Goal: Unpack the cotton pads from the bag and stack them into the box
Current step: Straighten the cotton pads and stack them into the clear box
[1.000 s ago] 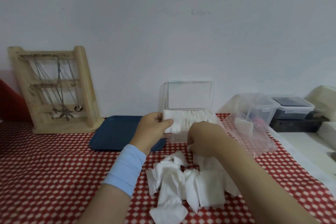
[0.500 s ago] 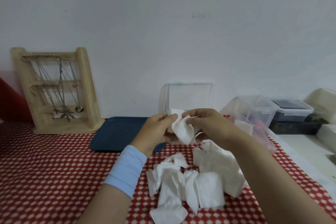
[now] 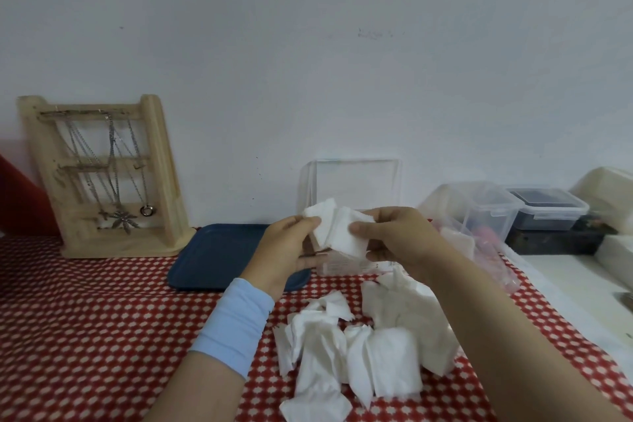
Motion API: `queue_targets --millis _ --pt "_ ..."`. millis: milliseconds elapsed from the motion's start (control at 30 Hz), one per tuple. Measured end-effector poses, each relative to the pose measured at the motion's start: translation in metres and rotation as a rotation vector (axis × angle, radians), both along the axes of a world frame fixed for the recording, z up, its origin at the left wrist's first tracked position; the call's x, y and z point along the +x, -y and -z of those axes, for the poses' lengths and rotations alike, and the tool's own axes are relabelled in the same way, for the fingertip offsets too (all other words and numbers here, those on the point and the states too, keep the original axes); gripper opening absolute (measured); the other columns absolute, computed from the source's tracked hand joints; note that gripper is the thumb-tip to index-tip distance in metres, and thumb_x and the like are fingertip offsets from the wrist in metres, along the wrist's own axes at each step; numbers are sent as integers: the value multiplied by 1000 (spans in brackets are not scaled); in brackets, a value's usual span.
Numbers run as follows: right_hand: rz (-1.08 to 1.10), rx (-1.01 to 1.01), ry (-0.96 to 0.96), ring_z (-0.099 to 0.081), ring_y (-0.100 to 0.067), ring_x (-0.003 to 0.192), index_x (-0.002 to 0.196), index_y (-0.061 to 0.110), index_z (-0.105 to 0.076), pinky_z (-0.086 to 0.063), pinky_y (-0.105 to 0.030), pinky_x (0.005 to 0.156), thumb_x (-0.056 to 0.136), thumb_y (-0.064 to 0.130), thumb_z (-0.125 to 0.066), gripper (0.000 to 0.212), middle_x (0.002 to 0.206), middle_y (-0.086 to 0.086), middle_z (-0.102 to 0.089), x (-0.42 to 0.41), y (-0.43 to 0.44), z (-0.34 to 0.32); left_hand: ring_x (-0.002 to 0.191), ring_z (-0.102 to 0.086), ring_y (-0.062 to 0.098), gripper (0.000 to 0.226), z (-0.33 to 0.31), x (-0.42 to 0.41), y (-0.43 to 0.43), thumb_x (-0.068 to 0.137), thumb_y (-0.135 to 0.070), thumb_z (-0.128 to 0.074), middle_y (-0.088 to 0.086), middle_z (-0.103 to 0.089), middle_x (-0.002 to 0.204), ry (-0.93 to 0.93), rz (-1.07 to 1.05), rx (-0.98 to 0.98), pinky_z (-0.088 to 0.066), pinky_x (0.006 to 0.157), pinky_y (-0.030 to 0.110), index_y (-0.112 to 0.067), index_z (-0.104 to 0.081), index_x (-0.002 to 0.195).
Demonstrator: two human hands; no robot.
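- A loose heap of cotton pads [image 3: 359, 353] lies on the red-checked bench [image 3: 102, 319], nearest the person.
- Above it, the left hand [image 3: 284, 250] and right hand [image 3: 397, 236] each close their grip on a small stack of pads [image 3: 339, 229], pinched between thumb and fingers in front of the box [image 3: 356, 181].
- The clear box stands behind with its lid upright; the print on its front is too small to read.
- The clear bag [image 3: 486, 250] lies right of it, and a blue tray [image 3: 219, 257] left.

Loose cotton pads [image 3: 387, 360] (box [image 3: 356, 181] seemingly open).
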State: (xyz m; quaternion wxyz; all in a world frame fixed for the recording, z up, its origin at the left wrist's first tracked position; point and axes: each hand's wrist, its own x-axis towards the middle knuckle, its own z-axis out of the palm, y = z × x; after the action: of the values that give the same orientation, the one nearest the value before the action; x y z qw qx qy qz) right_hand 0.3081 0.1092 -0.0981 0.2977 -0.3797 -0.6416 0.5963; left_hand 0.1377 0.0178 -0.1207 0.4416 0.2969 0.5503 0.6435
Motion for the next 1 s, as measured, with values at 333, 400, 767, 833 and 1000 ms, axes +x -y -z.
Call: queue_targets --millis 333,400,767,833,1000 --pt "-59 327 76 -56 -2 51 94 13 -78 -44 -15 50 81 5 -81 16 72 0 -71 -1 7 -11 90 -77 24 15 -4 5 4 100 -14 -62 10 -80 95 -184 114 -45 -62 71 35 -14 -77 98" --pt "-31 367 103 -58 0 53 94 16 -77 -45 -13 51 81 5 -81 17 78 -8 -74 -3 7 -10 91 -77 24 16 -4 5 4 101 -15 -61 11 -79 97 -204 125 -47 -62 72 35 -14 -77 101" --pt "-277 546 465 -66 -5 99 141 27 -55 -53 -22 88 85 25 -79 61 116 7 -69 11 1 -38 96 -76 17 44 -17 13 6 84 -5 -79 4 -78 105 -504 248 -81 -61 87 32 -18 -64 124" --pt "-336 583 543 -63 4 79 122 27 -69 -49 -15 74 85 27 -78 38 91 17 -71 15 -7 -57 97 -75 20 49 -30 17 -3 84 -7 -80 6 -77 105 -539 238 -77 -61 87 33 -23 -55 122" --pt "-232 501 526 -70 -7 71 87 12 -76 -60 -24 70 88 18 -74 7 79 3 -76 30 -42 -82 101 -69 15 55 -66 31 -41 87 -26 -79 -6 -68 111 -633 194 -80 -55 88 28 -23 -45 130"
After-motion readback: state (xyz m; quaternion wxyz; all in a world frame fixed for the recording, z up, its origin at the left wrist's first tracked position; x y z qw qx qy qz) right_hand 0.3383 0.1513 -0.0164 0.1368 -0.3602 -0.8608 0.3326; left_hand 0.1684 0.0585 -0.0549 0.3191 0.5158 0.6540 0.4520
